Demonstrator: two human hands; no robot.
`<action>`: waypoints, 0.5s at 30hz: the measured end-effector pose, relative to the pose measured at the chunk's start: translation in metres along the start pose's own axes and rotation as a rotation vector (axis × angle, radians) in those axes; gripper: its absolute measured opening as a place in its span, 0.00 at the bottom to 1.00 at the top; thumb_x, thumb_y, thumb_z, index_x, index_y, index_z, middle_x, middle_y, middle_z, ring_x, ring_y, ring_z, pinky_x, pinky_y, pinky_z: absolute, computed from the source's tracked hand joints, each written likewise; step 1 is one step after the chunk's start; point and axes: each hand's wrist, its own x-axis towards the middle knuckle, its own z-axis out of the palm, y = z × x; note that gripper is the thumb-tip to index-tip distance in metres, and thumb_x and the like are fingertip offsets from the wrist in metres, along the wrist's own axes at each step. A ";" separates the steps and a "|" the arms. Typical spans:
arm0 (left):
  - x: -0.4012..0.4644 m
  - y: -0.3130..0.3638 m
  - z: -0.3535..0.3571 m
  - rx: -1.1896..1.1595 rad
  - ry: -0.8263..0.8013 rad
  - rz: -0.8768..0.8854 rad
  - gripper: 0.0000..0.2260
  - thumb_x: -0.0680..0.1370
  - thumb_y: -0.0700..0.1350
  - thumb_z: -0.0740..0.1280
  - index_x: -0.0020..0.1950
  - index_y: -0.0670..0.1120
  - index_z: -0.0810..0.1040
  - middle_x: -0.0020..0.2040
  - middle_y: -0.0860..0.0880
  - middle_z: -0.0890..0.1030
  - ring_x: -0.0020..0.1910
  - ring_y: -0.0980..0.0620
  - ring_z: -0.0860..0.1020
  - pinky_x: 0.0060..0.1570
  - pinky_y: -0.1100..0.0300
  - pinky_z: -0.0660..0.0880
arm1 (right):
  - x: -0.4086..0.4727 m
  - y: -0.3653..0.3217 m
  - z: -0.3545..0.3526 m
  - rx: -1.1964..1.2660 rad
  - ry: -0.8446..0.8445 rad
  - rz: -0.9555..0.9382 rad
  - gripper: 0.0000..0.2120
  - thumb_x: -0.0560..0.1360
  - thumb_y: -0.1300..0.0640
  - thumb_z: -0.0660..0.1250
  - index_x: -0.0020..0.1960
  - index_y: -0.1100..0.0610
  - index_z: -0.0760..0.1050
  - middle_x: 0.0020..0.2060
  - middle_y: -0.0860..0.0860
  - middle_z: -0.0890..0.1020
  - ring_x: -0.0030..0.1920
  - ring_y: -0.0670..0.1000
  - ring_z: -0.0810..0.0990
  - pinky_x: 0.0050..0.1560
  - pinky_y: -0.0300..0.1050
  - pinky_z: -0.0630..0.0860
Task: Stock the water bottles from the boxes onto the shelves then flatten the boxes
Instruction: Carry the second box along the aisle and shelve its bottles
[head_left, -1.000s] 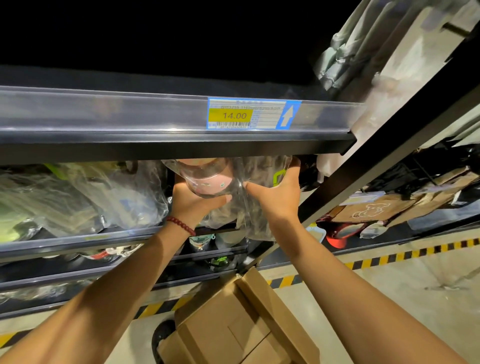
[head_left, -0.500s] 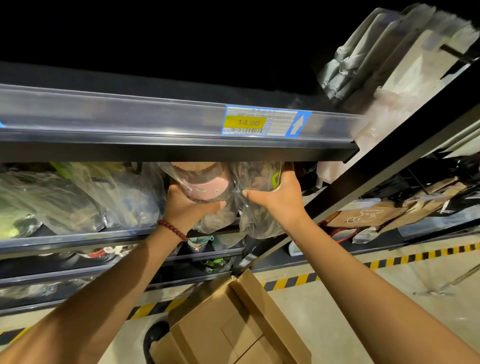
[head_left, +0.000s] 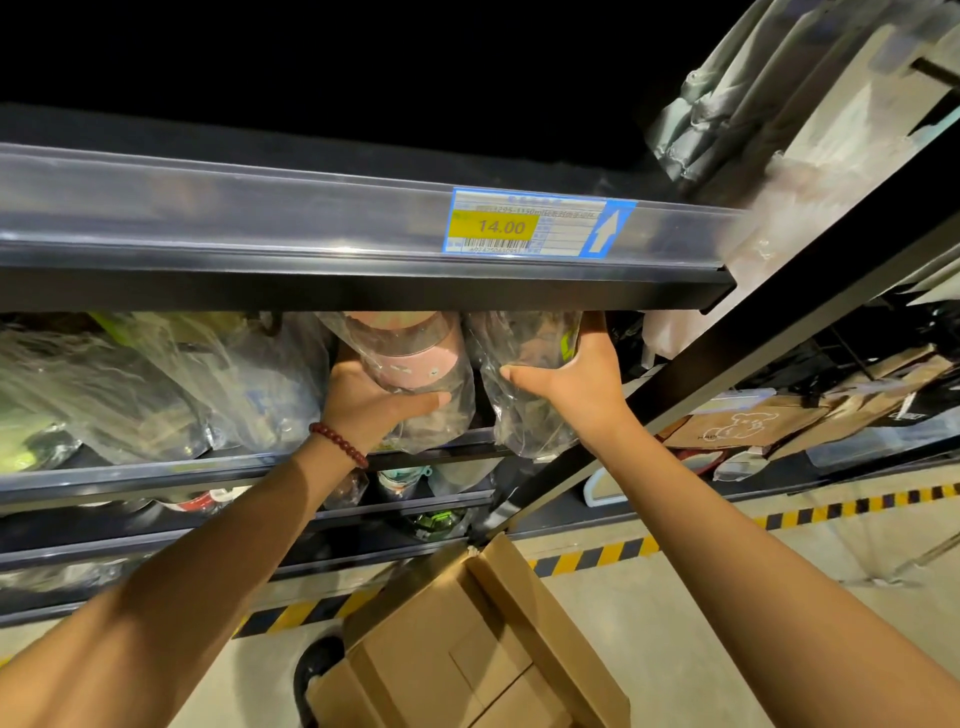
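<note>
Both arms reach up under the upper shelf rail (head_left: 311, 270). My left hand (head_left: 371, 400), with a red bead bracelet on its wrist, grips a pink water bottle in a clear plastic bag (head_left: 410, 358) from below. Beside it, my right hand (head_left: 576, 384) holds a second bagged bottle with a green mark (head_left: 524, 364), thumb across its front and fingers round its right side. Both bottles stand on the shelf ledge (head_left: 197, 470); their tops are hidden behind the rail. An open cardboard box (head_left: 467, 649) lies on the floor below.
More bagged bottles (head_left: 156, 384) fill the same shelf to the left. A price tag reading 14.00 (head_left: 535, 223) sits on the rail. A black diagonal upright (head_left: 753, 332) runs at right, with brown paper bags (head_left: 753, 426) beyond. Yellow-black floor tape (head_left: 831, 512) edges the shelving.
Both hands have pushed the two bagged bottles a little further up and back onto the shelf. The view has shifted slightly.
</note>
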 end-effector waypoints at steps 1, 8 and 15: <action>0.001 0.000 0.000 0.019 0.002 -0.002 0.17 0.62 0.36 0.79 0.48 0.38 0.80 0.47 0.46 0.81 0.47 0.48 0.81 0.44 0.64 0.79 | 0.001 0.002 0.000 0.000 -0.008 -0.005 0.15 0.65 0.62 0.78 0.40 0.51 0.73 0.37 0.41 0.77 0.39 0.38 0.76 0.37 0.23 0.72; 0.003 -0.001 0.001 0.086 0.035 0.008 0.21 0.64 0.37 0.78 0.54 0.35 0.78 0.51 0.44 0.81 0.49 0.48 0.79 0.45 0.63 0.78 | 0.012 0.009 -0.005 -0.041 -0.018 -0.033 0.13 0.66 0.59 0.77 0.47 0.59 0.77 0.43 0.49 0.80 0.44 0.45 0.79 0.48 0.38 0.77; 0.003 0.000 0.002 0.141 0.061 0.005 0.20 0.65 0.38 0.78 0.53 0.34 0.79 0.49 0.47 0.79 0.48 0.50 0.78 0.46 0.62 0.75 | 0.014 0.018 0.003 0.063 0.073 -0.043 0.16 0.65 0.61 0.78 0.45 0.53 0.73 0.41 0.46 0.79 0.42 0.43 0.78 0.41 0.27 0.73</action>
